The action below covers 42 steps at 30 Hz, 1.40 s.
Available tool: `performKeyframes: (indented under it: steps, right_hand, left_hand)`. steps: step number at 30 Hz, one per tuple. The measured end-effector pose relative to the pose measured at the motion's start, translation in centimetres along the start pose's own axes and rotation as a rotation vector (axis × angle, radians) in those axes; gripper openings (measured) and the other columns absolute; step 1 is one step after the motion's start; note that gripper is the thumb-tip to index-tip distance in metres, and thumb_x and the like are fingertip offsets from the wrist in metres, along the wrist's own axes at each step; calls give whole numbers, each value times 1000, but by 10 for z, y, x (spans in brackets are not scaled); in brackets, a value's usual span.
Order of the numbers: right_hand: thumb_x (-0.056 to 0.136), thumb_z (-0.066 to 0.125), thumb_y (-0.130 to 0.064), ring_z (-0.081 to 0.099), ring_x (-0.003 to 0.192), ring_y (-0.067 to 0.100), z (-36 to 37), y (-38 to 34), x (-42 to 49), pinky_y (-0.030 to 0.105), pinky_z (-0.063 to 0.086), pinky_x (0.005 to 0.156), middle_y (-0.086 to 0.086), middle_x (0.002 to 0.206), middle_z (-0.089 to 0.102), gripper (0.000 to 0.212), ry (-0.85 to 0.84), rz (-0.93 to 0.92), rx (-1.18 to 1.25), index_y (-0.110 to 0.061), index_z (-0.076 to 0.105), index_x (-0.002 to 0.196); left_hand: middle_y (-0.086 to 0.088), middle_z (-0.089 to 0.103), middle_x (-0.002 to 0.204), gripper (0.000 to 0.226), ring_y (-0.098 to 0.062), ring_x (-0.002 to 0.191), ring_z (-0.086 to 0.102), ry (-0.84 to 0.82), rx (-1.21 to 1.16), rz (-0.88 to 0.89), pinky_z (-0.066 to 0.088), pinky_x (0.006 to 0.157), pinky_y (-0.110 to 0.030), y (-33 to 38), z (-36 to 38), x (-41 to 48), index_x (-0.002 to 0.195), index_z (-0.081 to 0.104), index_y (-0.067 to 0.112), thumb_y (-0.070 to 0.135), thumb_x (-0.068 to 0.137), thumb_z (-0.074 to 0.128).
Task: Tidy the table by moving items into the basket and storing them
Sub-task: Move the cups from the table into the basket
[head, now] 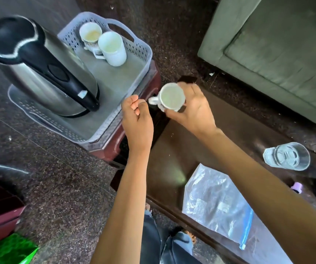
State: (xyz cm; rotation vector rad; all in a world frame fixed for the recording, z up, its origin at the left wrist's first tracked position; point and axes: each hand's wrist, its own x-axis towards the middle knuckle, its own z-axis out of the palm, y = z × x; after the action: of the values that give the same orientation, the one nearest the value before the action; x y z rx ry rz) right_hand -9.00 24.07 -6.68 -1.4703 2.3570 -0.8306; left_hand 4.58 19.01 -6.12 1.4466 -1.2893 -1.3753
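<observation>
My right hand (190,107) holds a small white mug (171,97) upright over the far left corner of the dark tabletop (172,149), fingers wrapped round its body from the right side, its loop handle pointing left toward my left hand (137,119). That hand hangs just beside the handle, loosely curled with fingertips tucked in and nothing in it; whether a finger touches the loop I cannot tell. The mug looks like glazed ceramic: stiff, light enough for one hand, smooth and likely slippery at the wall, and breakable if knocked against its neighbours. The safest hold, I judge, is the one I have, palm around the barrel, or a finger hooked through the handle. The inside appears empty or nearly so. Just left of the table's edge, the grey perforated basket (103,103) sits on a maroon stool (115,149), already carrying a steel electric kettle (44,71) at its near left end and two white cups (102,43) in its far right corner. The open floor of the basket lies between them, near my mug and slightly beyond it. Waiting on the tabletop are a clear glass (286,156) at the right edge, a zip-top plastic bag (216,202) along the near edge, and a small lilac cap (297,187) beside it.
</observation>
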Motion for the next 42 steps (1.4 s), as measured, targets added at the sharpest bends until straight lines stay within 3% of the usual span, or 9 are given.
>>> performKeyframes:
  steps: [7, 13, 19, 22, 27, 32, 34, 38, 42]
  right_hand:
    - [73, 77, -41, 55, 110, 28, 0, -59, 94, 39, 48, 90, 13, 119, 58, 70, 74, -65, 28, -5, 52, 128]
    - [72, 66, -62, 33, 133, 26, 36, -69, 133, 36, 32, 103, 4, 119, 64, 72, 33, -37, -187, -16, 55, 126]
    - [73, 72, -53, 23, 140, 29, 67, -58, 143, 36, 23, 106, 6, 132, 59, 75, -56, 4, -189, -13, 51, 132]
    - [73, 73, -52, 23, 140, 29, 76, -54, 146, 38, 26, 106, 6, 129, 60, 71, -56, 34, -227, -12, 53, 129]
    - [71, 72, -53, 30, 135, 31, 81, -52, 149, 40, 33, 105, 9, 124, 62, 70, -36, 72, -265, -11, 54, 125]
    - [75, 68, -60, 37, 133, 29, 78, -51, 154, 36, 27, 112, 8, 130, 57, 84, -145, 71, -284, -13, 39, 139]
    - [76, 70, -56, 35, 133, 29, 70, -52, 151, 36, 27, 112, 10, 133, 53, 92, -142, 77, -196, -11, 31, 145]
    - [81, 70, -36, 35, 126, 31, 42, -52, 132, 35, 31, 107, 13, 128, 55, 75, 55, 66, -18, -7, 37, 142]
    - [84, 65, -25, 39, 120, 30, 7, -41, 100, 37, 35, 104, 12, 121, 56, 59, 152, 83, 78, -6, 44, 136]
  left_hand:
    - [7, 59, 101, 25, -6, 90, 58, 74, -45, 47, 47, 78, -12, 41, -5, 59, 119, 51, 8, 17, 97, 44]
    - [4, 55, 104, 25, 10, 84, 52, 100, -4, 12, 39, 72, 0, 42, -9, 98, 120, 50, 4, 11, 96, 44]
    - [-3, 57, 117, 27, -6, 93, 52, 60, 68, -45, 37, 68, 4, 26, -8, 117, 120, 49, 8, 14, 95, 45]
    - [-2, 58, 117, 28, -6, 93, 53, 19, 108, -58, 38, 68, -4, 22, -5, 121, 121, 50, 9, 17, 95, 46]
    - [14, 51, 98, 27, 13, 83, 49, -19, 140, -56, 38, 68, 3, 19, -6, 125, 120, 50, 10, 17, 94, 47]
    - [2, 58, 110, 28, -6, 95, 56, -12, 118, -37, 41, 82, -10, 29, 2, 116, 121, 51, 8, 16, 94, 48]
    - [0, 60, 110, 25, -10, 99, 56, -1, 99, 4, 44, 88, -17, 35, 7, 109, 118, 52, 6, 13, 94, 49]
    - [5, 58, 108, 24, -5, 96, 56, -17, 125, 63, 39, 74, 3, 44, 17, 98, 116, 53, 6, 13, 94, 49]
    - [6, 58, 106, 24, -5, 96, 55, -33, 153, 116, 37, 72, 4, 50, 30, 73, 117, 53, 7, 15, 94, 48]
